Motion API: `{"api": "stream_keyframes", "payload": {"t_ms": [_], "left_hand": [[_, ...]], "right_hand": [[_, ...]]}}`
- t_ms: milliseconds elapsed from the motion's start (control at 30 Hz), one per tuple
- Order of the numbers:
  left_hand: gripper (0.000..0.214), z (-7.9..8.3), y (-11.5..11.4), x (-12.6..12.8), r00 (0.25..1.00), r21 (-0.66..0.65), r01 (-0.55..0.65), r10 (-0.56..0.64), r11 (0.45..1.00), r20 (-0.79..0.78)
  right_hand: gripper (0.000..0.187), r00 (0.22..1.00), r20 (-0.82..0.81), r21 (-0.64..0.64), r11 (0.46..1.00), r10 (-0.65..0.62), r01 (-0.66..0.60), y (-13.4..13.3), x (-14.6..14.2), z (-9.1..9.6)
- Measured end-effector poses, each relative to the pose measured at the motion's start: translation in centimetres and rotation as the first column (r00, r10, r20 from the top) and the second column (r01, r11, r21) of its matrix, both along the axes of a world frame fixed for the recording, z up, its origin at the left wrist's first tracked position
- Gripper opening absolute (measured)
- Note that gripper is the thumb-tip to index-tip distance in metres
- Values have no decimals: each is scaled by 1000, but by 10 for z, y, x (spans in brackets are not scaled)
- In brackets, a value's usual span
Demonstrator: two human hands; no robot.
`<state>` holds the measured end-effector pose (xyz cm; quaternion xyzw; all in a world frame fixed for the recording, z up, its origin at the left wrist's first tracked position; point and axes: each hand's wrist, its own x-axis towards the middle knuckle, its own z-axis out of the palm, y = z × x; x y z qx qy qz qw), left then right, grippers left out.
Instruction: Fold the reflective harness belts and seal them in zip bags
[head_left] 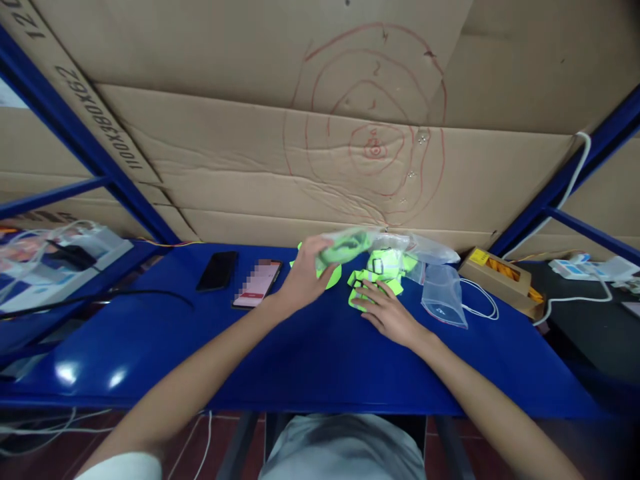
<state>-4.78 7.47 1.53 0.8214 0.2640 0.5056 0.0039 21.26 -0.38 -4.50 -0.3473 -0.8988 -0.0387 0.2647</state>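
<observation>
Slippage risk: left hand [305, 277] grip clamps slick clear bag [350, 243], which may drop; right hand [387, 313], grip apparently apart, presses green pieces [375, 272] at one o'clock on the desk [310, 363].

head cam, fwd-down, close over table [320, 360]

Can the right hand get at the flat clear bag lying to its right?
Probably yes: the right hand rests on green pieces beside the clear bag, with only bare blue table between them.

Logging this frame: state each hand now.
Left hand: closed on a clear bag of green pieces.
Right hand: open, fingers resting on the green pile.
</observation>
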Motion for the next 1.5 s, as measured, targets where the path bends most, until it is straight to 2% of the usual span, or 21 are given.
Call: {"api": "stream_keyframes", "payload": {"t_ms": [67,167,233,300,333,400,467,500,533,567,633,700,900,1033,1100,1133,1200,1333,1400,1433,1500], "left_hand": [[35,-16,-21,-14,993,57,86,-80,995,-89],[38,-38,-42,-24,969,-25,175,-177,984,-174],[47,-47,-48,-25,956,-86,212,-225,973,-187],[53,-50,-53,-23,949,-90,238,-251,967,-189],[54,-51,-55,-21,954,-68,227,-235,972,-188],[52,-51,-61,-17,982,10,106,-103,994,-159],[46,-49,-70,-14,993,68,-76,81,995,-80],[42,-47,-75,-12,991,74,-125,129,989,-43],[37,-45,-80,-11,993,65,-116,118,991,-24],[32,-43,-85,-9,998,45,-57,58,997,-26],[20,-39,-93,-6,992,-11,105,-106,994,-70],[11,-36,-97,-3,977,-60,178,-184,982,-106],[3,-43,-93,2,987,-128,124,-136,984,-88],[3,-46,-92,1,992,-134,91,-101,987,-77],[6,-44,-92,1,993,-121,31,-45,992,-113],[7,-43,-93,1,990,-110,-7,-8,994,-138],[11,-41,-95,1,981,-86,-77,60,993,-183],[10,-36,-96,2,970,-81,-149,130,985,-205],[13,-34,-95,0,987,-179,-109,84,978,-137],[13,-33,-94,-2,997,-266,-51,34,963,-66],[13,-34,-91,-7,982,-451,139,-65,881,175]], "right_hand": [[36,979,-201,-16,1000,-15,12,0,4,2],[41,906,-410,16,992,-110,128,-9,3,8],[43,895,-429,35,988,-122,151,-17,-1,12],[35,918,-392,45,995,-64,88,-25,-8,16],[28,928,-371,35,999,-25,41,-28,-12,17],[16,924,-381,-28,999,25,-38,-32,-20,18],[10,892,-453,-131,990,-10,-56,-36,-26,17],[8,873,-485,-185,981,-43,-54,-38,-29,17],[7,856,-512,-232,971,-73,-55,-39,-31,16],[7,843,-530,-274,960,-95,-64,-41,-33,15],[12,833,-545,-350,929,-97,-121,-43,-36,15],[17,828,-555,-430,880,-82,-202,-45,-37,15],[22,806,-561,-599,764,-187,-240,-43,-39,9],[28,713,-639,-700,602,-288,-384,-40,-39,7],[30,685,-656,-713,557,-317,-426,-39,-40,8],[29,683,-658,-713,556,-317,-428,-40,-40,8],[27,701,-653,-697,592,-288,-405,-42,-41,8],[20,721,-642,-620,731,-262,-286,-45,-38,9],[21,655,-686,-583,778,-317,-234,-42,-33,11],[23,601,-717,-579,783,-354,-229,-39,-30,13],[32,473,-758,-608,748,-449,-264,-32,-24,16]]}}
